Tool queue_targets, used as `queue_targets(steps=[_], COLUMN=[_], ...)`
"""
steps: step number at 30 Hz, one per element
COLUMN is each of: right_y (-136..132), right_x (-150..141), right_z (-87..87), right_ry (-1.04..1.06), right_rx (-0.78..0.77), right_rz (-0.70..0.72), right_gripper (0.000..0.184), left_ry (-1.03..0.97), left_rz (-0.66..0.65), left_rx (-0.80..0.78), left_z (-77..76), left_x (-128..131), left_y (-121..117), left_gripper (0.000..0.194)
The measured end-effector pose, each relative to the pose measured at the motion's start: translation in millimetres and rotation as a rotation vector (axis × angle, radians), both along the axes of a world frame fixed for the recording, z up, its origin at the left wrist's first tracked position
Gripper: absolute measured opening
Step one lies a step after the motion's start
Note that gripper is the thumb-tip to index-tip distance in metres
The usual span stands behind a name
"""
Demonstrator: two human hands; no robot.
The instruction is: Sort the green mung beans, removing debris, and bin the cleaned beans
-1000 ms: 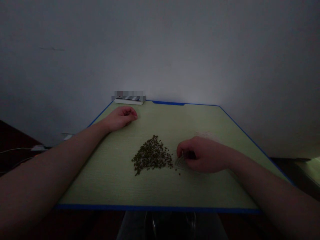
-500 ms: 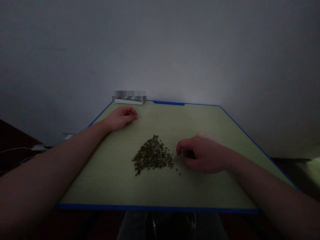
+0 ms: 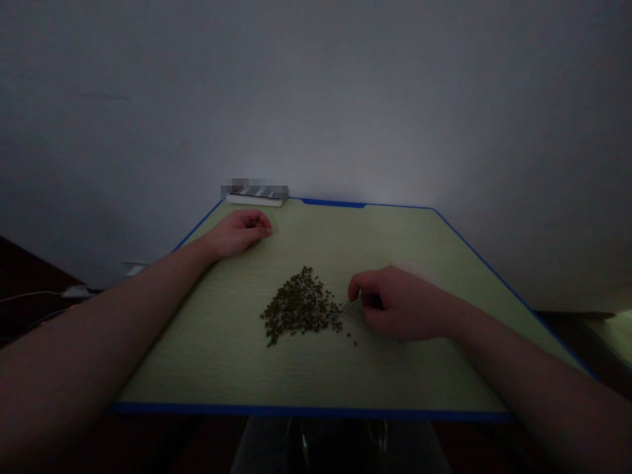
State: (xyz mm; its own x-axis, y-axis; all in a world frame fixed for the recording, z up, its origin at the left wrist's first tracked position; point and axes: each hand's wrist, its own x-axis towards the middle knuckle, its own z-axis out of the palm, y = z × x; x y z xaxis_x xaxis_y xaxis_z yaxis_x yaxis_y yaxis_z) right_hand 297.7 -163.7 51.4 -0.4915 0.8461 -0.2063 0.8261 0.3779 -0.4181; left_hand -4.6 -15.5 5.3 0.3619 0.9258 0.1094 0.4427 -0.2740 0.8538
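On the table (image 3: 222,355) a heap of small dark green beans or seeds (image 3: 299,306) lies spread out, with paler bits among them. My right hand (image 3: 395,303) rests just right of the heap, index finger and thumb curled over a pale, fine-textured patch (image 3: 351,312). Whether that patch is grains or clear plastic I cannot make out. More pale material (image 3: 413,268) shows behind the knuckles. What the right fingertips hold, if anything, is hidden. Farther back on the left, my left hand (image 3: 241,232) lies on the tabletop, fingers loosely curled towards the thumb, with nothing visible in them.
A flat white device with a blurred top (image 3: 255,199) sits at the table's far left corner. Blue edging (image 3: 316,412) runs round the table. Below the near edge is a dark, glassy bowl-like vessel (image 3: 338,444). Cables (image 3: 34,294) trail at left. A wall (image 3: 336,99) stands behind.
My right fingers have shifted very slightly over the pale patch, and a little more of it shows beside the heap. My left hand and the heap look the same.
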Motion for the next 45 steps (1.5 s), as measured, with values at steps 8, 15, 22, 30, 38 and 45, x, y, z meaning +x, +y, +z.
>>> queue_targets(steps=[8,15,22,30,38,45], right_y=[6,4,6,5,6,13], right_x=[5,2,3,0,-1,9], right_z=[0.5,-0.8,-4.1,-7.3,-8.2,-2.7], right_ry=[-0.032,-0.026,-0.013,0.026,-0.001,-0.064], right_rx=[-0.004,0.002,0.019,0.035,0.067,0.041], right_rz=[-0.044,-0.045,-0.071,-0.041,-0.116,-0.174], right_gripper=[0.026,0.029,0.028,0.030,0.028,0.027], left_ry=[0.009,-0.012,-0.006,-0.014,-0.014,0.010], left_rz=[0.007,0.001,-0.005,0.005,0.007,-0.004], left_rx=[-0.001,-0.007,0.011,-0.016,-0.007,0.019], left_z=[1.1,0.2,-0.2,1.5,1.3,2.0], left_x=[1,1,0,1,2,1], left_y=[-1,0,0,-1,-2,-1], left_gripper=[0.017,0.017,0.015,0.016,0.015,0.016])
